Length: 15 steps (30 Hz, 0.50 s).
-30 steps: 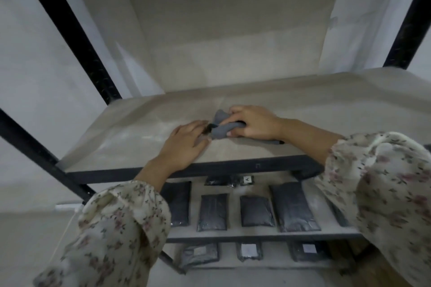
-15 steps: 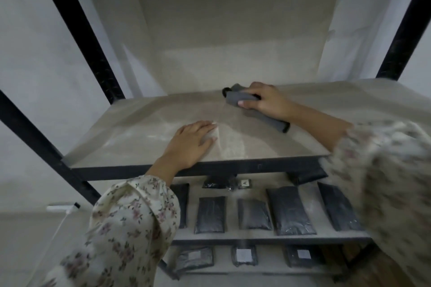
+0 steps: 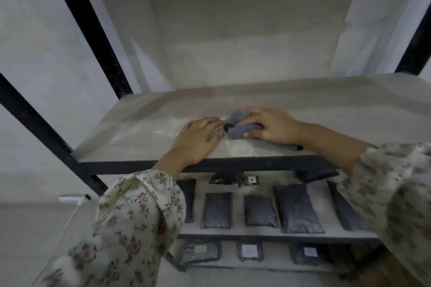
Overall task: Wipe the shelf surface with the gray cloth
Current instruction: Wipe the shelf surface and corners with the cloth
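A crumpled gray cloth (image 3: 236,128) lies on the pale beige shelf surface (image 3: 144,130), near its front middle. My right hand (image 3: 271,127) presses down on the cloth, fingers curled over it, and part of the cloth trails out under my wrist toward the right. My left hand (image 3: 197,141) rests flat on the shelf just left of the cloth, fingers spread, fingertips almost touching it. A faint whitish streak marks the surface in front of the cloth.
Black metal uprights (image 3: 93,39) frame the shelf on the left and at the far right (image 3: 417,37). The shelf's dark front rail (image 3: 233,165) runs below my hands. Lower shelves hold several dark flat packets (image 3: 298,207). A white wall stands behind.
My right hand has drawn the cloth back from the rear of the shelf toward the front, next to my left hand. The left hand has stayed flat in place.
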Motion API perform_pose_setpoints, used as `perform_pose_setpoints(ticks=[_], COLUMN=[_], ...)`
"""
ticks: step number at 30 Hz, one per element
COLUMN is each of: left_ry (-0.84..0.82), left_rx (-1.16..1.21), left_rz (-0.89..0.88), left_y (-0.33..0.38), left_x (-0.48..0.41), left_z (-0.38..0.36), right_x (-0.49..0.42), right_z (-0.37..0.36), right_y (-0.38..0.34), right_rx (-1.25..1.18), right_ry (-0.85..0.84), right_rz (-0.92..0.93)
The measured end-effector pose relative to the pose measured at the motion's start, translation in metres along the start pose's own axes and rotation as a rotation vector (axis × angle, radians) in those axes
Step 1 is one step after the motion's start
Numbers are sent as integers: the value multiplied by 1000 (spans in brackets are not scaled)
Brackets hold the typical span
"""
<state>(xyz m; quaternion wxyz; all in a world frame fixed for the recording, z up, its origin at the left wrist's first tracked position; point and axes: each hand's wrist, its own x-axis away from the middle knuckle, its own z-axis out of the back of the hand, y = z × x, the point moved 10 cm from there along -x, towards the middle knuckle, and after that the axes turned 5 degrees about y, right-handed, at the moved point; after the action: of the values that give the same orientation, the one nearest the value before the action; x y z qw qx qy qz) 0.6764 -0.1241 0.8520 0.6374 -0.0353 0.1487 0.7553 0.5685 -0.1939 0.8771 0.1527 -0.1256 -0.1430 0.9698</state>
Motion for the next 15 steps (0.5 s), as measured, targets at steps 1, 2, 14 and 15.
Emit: perform_pose_setpoints(ticks=[1, 2, 14, 15], left_ry=[-8, -12, 29, 30], left_rx=[-5, -7, 3, 9], left_rz=[0, 0, -16, -16], left_y=[1, 1, -1, -2], left_x=[0, 1, -2, -1], left_z=[0, 0, 1, 1], right_x=[14, 27, -58, -68], right_z=[-1, -1, 51, 39], right_y=[-11, -22, 36, 52], right_rx=[9, 14, 14, 44], right_ry=[-11, -8, 211, 161], right_rz=[34, 81, -146, -220])
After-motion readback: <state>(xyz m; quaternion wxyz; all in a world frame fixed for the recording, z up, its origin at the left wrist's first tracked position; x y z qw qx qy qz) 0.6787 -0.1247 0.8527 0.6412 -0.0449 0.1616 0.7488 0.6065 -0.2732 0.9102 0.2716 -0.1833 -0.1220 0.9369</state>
